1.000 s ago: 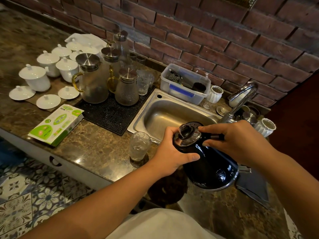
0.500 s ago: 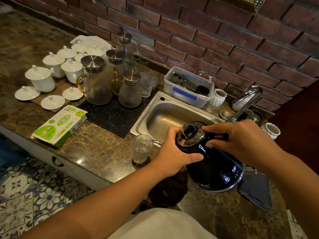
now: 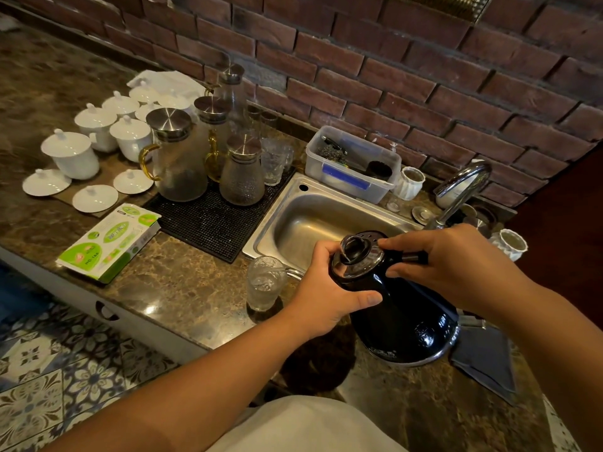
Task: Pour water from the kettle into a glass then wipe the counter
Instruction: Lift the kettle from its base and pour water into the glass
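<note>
A black kettle [image 3: 404,318] with a steel lid is tilted to the left over the brown stone counter [image 3: 169,288], its base lifted. My right hand [image 3: 453,269] grips its handle from above. My left hand [image 3: 326,295] wraps around the kettle's neck by the lid. A clear textured glass [image 3: 265,283] stands on the counter just left of my left hand, at the sink's front corner, with some water in it. A dark grey cloth [image 3: 486,360] lies on the counter to the right, behind the kettle.
A steel sink [image 3: 313,220] lies behind the kettle, its tap [image 3: 463,187] at the right. Glass jugs [image 3: 179,161] stand on a black mat [image 3: 208,223]. White lidded cups [image 3: 71,154], a green box [image 3: 111,243] and a plastic tub [image 3: 352,164] sit further back.
Both hands keep their hold on the tilted kettle; it sits almost unchanged beside the glass. The view has shifted slightly.
</note>
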